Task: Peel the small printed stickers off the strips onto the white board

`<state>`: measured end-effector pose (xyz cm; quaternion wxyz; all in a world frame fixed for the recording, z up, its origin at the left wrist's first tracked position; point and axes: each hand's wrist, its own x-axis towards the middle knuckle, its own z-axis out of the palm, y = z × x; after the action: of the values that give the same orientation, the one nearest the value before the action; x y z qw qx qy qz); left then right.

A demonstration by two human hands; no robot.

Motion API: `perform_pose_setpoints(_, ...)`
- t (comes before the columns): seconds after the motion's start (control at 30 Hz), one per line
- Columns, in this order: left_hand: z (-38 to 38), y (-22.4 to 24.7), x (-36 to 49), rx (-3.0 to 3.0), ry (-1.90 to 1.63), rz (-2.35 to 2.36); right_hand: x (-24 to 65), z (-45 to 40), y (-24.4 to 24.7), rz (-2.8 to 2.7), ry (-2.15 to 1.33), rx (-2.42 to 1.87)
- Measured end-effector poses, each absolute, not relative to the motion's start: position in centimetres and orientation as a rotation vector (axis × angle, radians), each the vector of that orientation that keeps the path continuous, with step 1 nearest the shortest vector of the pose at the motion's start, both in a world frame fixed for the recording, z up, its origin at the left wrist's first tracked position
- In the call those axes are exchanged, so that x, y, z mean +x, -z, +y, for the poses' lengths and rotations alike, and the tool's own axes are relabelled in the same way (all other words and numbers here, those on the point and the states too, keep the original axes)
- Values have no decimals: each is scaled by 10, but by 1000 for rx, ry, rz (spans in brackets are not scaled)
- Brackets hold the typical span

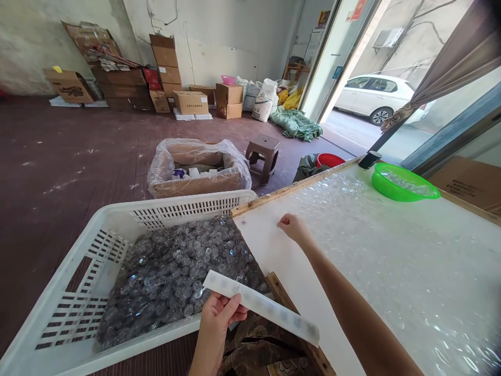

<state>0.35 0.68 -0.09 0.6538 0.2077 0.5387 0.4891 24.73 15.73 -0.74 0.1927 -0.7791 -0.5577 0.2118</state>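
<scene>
Right now my left fingers [231, 308] pinch the white strip [270, 307] off-centre, its length slanting from over the basket [156, 340] to the counter [262, 240], leftward and nearer me than my right fingers [285, 221], bunched together, whether around anything I can't tell.

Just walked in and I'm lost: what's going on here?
A person's left hand holds a pale strip by the white basket's edge. The right hand, closed in a pinch, is over the white tabletop; anything in it is too small to tell. Clear round pieces lie in the basket, and shiny clear ones on the tabletop.
</scene>
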Motion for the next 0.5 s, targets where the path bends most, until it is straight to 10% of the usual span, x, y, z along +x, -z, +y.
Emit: perform_pose_setpoints(0.5, -3, -2, 5, 481, -1129, 1152, 177, 126, 10, -1817, -698, -1896)
